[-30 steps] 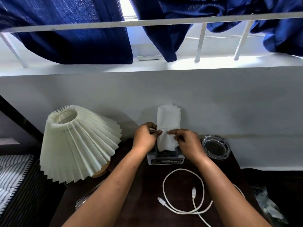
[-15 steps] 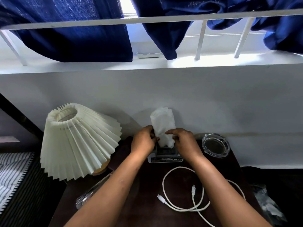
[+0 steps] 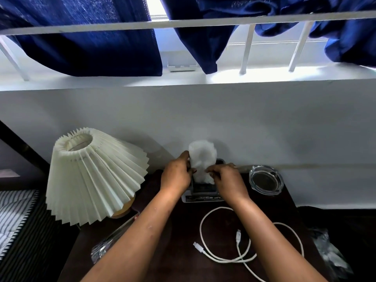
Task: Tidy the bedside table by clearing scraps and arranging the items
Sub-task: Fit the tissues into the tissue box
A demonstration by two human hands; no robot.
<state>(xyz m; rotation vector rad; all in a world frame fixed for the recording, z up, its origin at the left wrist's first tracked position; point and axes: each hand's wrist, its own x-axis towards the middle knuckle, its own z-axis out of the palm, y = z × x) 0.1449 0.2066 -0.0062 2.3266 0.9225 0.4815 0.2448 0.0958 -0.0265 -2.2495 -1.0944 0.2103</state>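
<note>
Tissue: shorter than a second ago — the white tissue (image 3: pixel 201 159) has sunk and bunched; it now stands as a crumpled wad out of the slot of the tissue box (image 3: pixel 204 192), at the back of the surface (image 3: pixel 179 249) against the wall (image 3: pixel 203 119)
Left hand: left hand (image 3: pixel 176 176) cups the wad's left side; fingertips (image 3: pixel 188 159) pressed to the paper, thumb near the slot
Right hand: right hand (image 3: pixel 227 180) pinches the lower right of the wad just above the opening; grip closed on tissue, not on the box
Step in hand: likely tucking the loose tissue back down; best done with short pushes at the slot, one hand steadying, so the paper folds rather than tears and the light box does not slide
Edges: box stands close to the wall, so no room behind; glass ashtray (image 3: pixel 266 179) sits near the right wrist — an outward elbow swing could knock it
Lamp: pleated lamp shade (image 3: pixel 91 176) tilts to the left, apart from the left forearm
Open room: bare surface lies in front of the box, between the forearms; white cable (image 3: pixel 223 259) loops nearer the front edge; a clear wrapper (image 3: pixel 105 247) lies front-left, partly under the left arm
</note>
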